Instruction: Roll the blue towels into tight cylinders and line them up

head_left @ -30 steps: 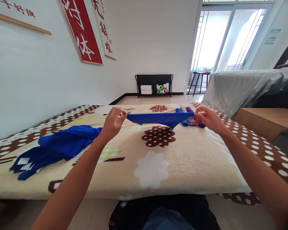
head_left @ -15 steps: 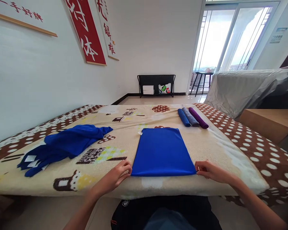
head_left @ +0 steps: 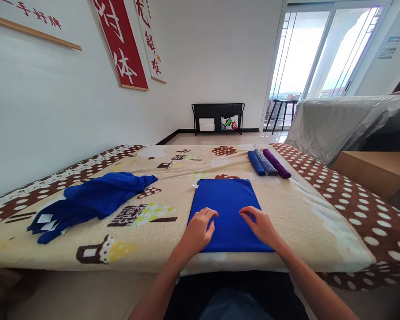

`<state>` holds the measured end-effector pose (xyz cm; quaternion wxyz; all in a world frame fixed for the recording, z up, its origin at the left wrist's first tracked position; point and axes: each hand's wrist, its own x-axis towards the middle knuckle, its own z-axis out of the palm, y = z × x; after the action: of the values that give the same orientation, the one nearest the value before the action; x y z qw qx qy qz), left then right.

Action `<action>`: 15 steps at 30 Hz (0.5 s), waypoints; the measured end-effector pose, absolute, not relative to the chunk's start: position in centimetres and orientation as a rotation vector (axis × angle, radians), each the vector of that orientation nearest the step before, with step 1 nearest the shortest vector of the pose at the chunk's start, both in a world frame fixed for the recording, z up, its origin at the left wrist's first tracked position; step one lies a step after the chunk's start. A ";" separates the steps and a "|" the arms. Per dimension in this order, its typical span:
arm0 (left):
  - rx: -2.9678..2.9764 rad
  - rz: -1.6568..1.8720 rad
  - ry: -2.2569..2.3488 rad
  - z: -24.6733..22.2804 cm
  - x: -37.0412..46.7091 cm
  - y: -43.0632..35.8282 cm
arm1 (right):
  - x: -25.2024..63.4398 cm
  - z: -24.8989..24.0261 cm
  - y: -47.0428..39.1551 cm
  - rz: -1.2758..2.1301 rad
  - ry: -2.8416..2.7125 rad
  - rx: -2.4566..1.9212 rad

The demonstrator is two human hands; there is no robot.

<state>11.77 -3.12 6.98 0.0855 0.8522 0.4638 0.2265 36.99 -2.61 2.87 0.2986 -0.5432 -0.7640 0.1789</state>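
A blue cloth (head_left: 225, 195) lies flat as a rectangle near the front edge of the bed, a white tag at its far left corner. Over its left part is my left hand (head_left: 202, 227), fingers curved and apart, holding nothing. My right hand (head_left: 258, 223) is over its right part, thumb and fingers curved with a gap between them, also holding nothing. Whether the fingertips touch the cloth I cannot tell. To the left, a crumpled blue cloth (head_left: 103, 195) with white tags lies on the patterned blanket (head_left: 160, 240).
Three rolled cloths, blue (head_left: 256, 163), grey-blue (head_left: 265, 162) and purple (head_left: 276, 164), lie at the back right of the bed. Beyond the bed stands a black rack (head_left: 218, 111). A cardboard box (head_left: 373, 169) is at the right, beside a plastic-covered object (head_left: 340, 120).
Both hands have let go of the flat cloth's near corners and moved inward and away from me over it. The cloth's near edge now lies slightly closer to me.
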 end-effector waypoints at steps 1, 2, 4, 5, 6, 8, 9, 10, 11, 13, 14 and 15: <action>2.537 0.695 1.417 6.2 13.7 -2.6 | 35.1 2.1 -2.3 0.405 -2.020 -1.452; 2.541 0.696 1.435 5.2 15.3 -2.1 | 33.4 1.2 -2.1 0.343 -2.021 -1.457; 2.559 0.686 1.451 3.2 17.5 -1.7 | 30.8 -0.5 -2.3 0.240 -2.035 -1.464; 2.568 0.677 1.457 2.3 18.0 -1.8 | 29.9 -1.3 -2.6 0.194 -2.037 -1.473; 2.575 0.670 1.465 1.5 18.2 -2.0 | 29.4 -2.0 -3.0 0.151 -2.035 -1.485; 2.587 0.658 1.491 0.1 17.8 -2.7 | 29.1 -2.9 -3.8 0.068 -2.021 -1.512; 2.591 0.654 1.504 -0.4 17.4 -3.2 | 29.3 -3.2 -4.2 0.029 -2.014 -1.520; 2.598 0.652 1.519 -0.9 16.9 -3.7 | 29.6 -3.5 -4.6 -0.007 -2.010 -1.525; 2.610 0.655 1.542 -1.3 16.4 -4.1 | 30.0 -3.7 -5.0 -0.043 -2.003 -1.530; 2.647 0.678 1.618 -2.0 15.4 -4.8 | 31.2 -4.0 -5.7 -0.110 -1.985 -1.542; 2.668 0.699 1.668 -2.4 14.8 -5.1 | 31.9 -4.2 -6.1 -0.140 -1.977 -1.549; 2.686 0.725 1.721 -2.7 14.3 -5.3 | 32.6 -4.5 -6.5 -0.163 -1.968 -1.556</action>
<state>14.28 -5.29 -2.70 -0.0646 0.8194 0.5250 0.2211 32.65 -6.52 -4.46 0.3089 -0.5886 -0.7445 -0.0618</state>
